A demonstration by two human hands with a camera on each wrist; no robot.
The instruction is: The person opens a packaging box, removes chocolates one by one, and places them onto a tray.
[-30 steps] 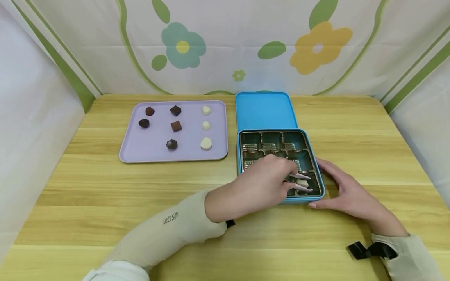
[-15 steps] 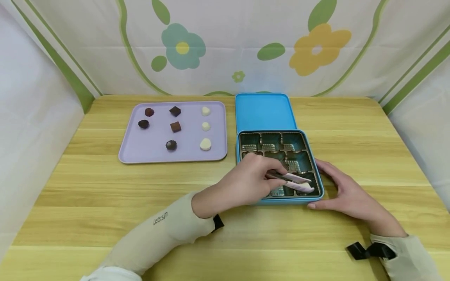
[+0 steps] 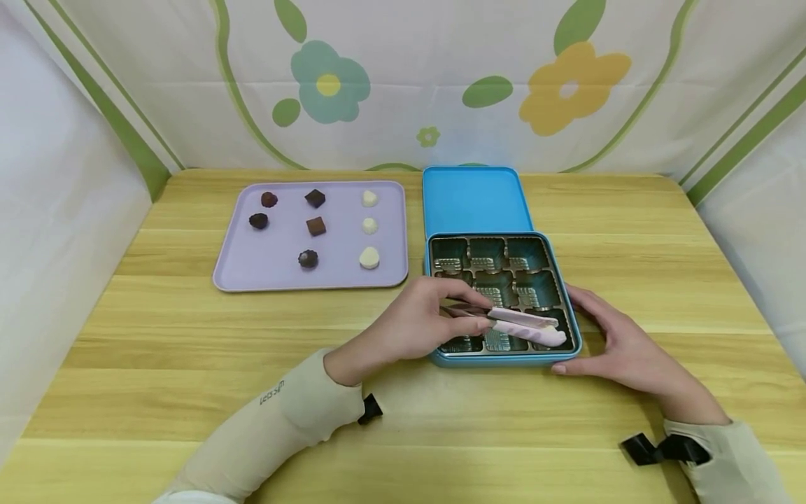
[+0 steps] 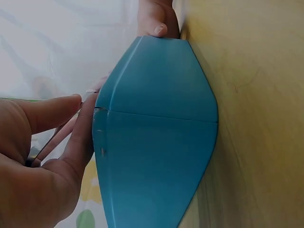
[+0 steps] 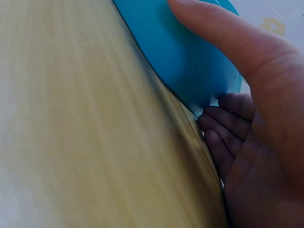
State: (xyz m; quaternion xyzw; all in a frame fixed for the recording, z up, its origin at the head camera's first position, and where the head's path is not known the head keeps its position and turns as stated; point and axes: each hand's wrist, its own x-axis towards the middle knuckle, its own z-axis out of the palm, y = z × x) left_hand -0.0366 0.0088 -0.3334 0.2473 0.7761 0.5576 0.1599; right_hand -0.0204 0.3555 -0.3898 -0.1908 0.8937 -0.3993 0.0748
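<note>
My left hand [image 3: 412, 322] pinches a pair of small tongs [image 3: 522, 326] between thumb and fingers. These have dark handles and pale pink-and-white arms. Their tips are at the front right compartment of a blue tin [image 3: 504, 360], where a whitish piece [image 3: 554, 330] shows partly behind them. The tin holds a dark divided insert [image 3: 495, 285]. My right hand [image 3: 620, 343] holds the tin's front right corner, thumb along the front and fingers against the right side. In the left wrist view, the left hand [image 4: 52, 156] is beside the tin's upper edge.
On the left lies a lilac tray [image 3: 271, 273] with several dark, brown and white chocolates, among them a white one [image 3: 369, 257]. The tin's blue lid [image 3: 476, 199] lies folded back behind it. A flowered cloth [image 3: 409, 84] stands at the table's back edge.
My left hand has drawn back to the left, showing more of the tongs, while their tips stay at the front right compartment. The right hand keeps its hold on the tin.
</note>
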